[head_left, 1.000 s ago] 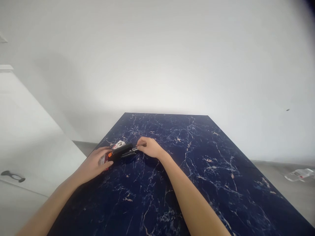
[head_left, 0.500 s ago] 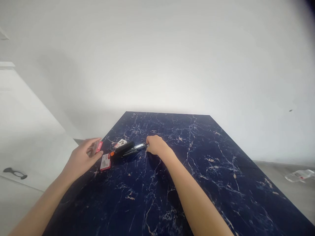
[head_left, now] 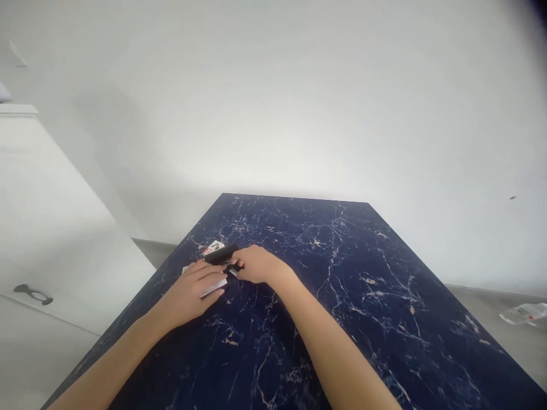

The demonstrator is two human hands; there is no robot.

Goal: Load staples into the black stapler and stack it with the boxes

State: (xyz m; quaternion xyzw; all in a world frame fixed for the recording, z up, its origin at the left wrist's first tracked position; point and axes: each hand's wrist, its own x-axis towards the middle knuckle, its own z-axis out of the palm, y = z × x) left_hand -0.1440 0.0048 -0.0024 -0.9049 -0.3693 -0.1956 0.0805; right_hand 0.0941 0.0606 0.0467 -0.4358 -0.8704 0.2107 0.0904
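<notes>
A black stapler (head_left: 221,254) lies on the dark blue marbled tabletop, partly hidden by both hands. My left hand (head_left: 194,290) reaches across its near side, with a small white-faced box (head_left: 213,287) held between thumb and fingers. My right hand (head_left: 256,263) is closed at the stapler's right end, its fingertips curled inward. A small silvery piece (head_left: 234,273) shows just below those fingertips; whether they grip it or the stapler is hidden. Behind the stapler lies a small white and red box (head_left: 213,247). The edge of another pale box (head_left: 184,270) peeks out beside my left hand.
The marbled tabletop (head_left: 342,319) extends toward me and to the right, its far edge near a white wall (head_left: 294,114). A white cabinet (head_left: 55,228) with a dark handle stands at left. On the floor at right lies a clear plastic item (head_left: 523,314).
My left hand has moved right from the table's left edge to the stapler, bringing a small box. My right hand has shifted left and slightly down, now covering the silver part of the stapler.
</notes>
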